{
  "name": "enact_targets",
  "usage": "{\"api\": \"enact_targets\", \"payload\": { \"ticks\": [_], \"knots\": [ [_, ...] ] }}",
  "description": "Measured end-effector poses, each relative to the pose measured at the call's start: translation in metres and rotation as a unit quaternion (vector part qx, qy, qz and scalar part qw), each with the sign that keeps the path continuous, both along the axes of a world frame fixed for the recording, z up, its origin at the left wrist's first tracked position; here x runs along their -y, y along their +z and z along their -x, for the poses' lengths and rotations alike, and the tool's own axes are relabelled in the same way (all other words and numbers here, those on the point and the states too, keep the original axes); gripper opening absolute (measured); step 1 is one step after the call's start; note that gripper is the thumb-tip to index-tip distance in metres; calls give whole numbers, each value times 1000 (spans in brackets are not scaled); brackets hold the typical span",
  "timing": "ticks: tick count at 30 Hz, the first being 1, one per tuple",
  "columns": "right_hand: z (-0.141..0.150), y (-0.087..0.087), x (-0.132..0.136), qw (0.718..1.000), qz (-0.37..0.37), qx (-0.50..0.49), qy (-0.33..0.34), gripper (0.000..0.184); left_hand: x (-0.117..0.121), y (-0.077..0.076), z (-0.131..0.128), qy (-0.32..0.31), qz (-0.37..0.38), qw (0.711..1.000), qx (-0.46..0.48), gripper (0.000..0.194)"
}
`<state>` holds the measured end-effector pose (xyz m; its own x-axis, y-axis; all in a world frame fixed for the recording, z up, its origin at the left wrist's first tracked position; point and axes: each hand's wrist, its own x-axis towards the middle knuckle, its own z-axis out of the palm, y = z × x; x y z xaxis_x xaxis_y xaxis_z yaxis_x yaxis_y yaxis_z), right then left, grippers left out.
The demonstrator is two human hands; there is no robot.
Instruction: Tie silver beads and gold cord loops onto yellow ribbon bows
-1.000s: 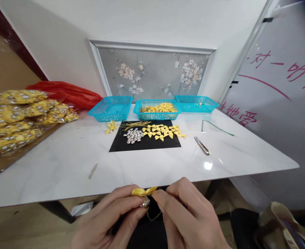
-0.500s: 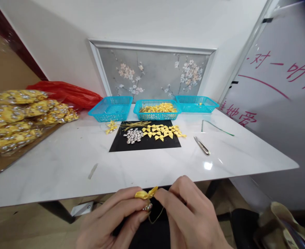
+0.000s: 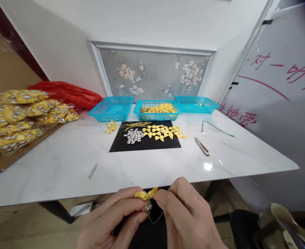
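Just past the table's near edge, my left hand [image 3: 113,216] is closed, pinching a yellow ribbon bow [image 3: 145,194] and a silver bead [image 3: 148,208] below it. My right hand [image 3: 187,211] is closed too, its fingertips at the bow's right end. From the bead a thin gold cord [image 3: 156,220] loops down and rises into my right fingers. More silver beads [image 3: 133,136] lie on a black mat [image 3: 147,147], beside several yellow bows [image 3: 161,130] and a bunch of gold cords [image 3: 135,125].
Blue baskets stand at the back: left [image 3: 113,107], middle [image 3: 157,116] full of yellow pieces, right [image 3: 197,103]. Thread snips [image 3: 201,146] and a green strip [image 3: 218,128] lie right. Bagged bows [image 3: 14,121] and a red bag [image 3: 69,93] are left.
My right hand has shifted very slightly by the bow. The bow and bead remain in my left hand, and the things on the table have not moved.
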<state>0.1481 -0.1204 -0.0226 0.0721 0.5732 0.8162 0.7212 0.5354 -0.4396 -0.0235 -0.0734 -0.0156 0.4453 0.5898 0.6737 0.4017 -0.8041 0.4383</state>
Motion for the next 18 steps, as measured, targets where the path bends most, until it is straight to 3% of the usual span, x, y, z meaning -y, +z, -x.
{"api": "enact_targets", "payload": {
  "ticks": [10,18],
  "knots": [
    [1,-7,4,1000,8,-8,-6,18,3,0,1,-20,-11,1000,-8,22],
    [8,-1,1,993,-89,10,-71,15,3,-24,22,40,-136,990,-22,26]
  ]
}}
